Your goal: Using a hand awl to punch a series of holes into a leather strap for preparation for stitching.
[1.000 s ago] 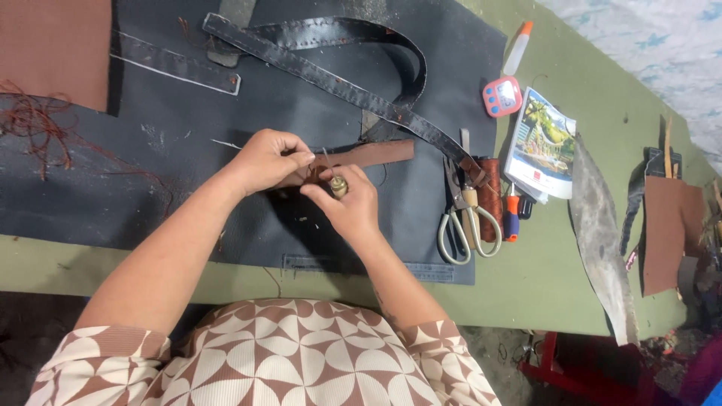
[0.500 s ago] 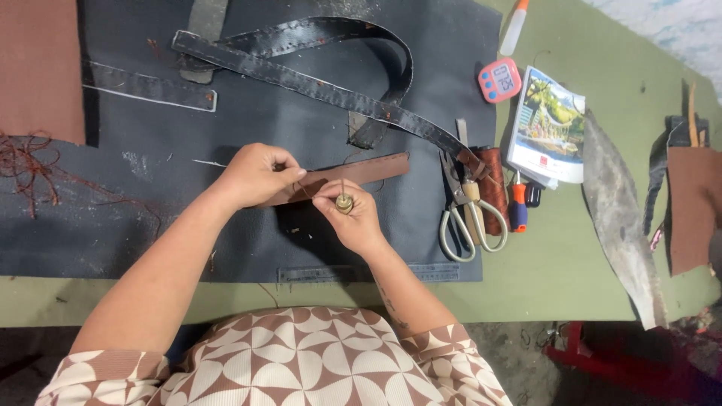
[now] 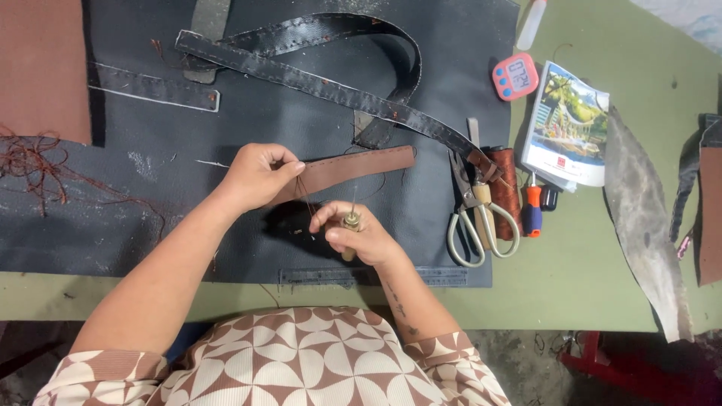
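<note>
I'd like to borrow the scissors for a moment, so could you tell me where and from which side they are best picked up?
Take the scissors by the two cream loop handles, coming from the near table edge. The loops lie flat, open and nearest you, while the blades point away toward the black strap. The thread spool crowds the right side, so a hand likely fits better from below left.

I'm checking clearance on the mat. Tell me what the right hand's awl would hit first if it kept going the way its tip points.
The right hand aims the awl up the picture. It would probably first meet the brown leather strap, which the left hand holds; height above the mat is unclear.
</note>
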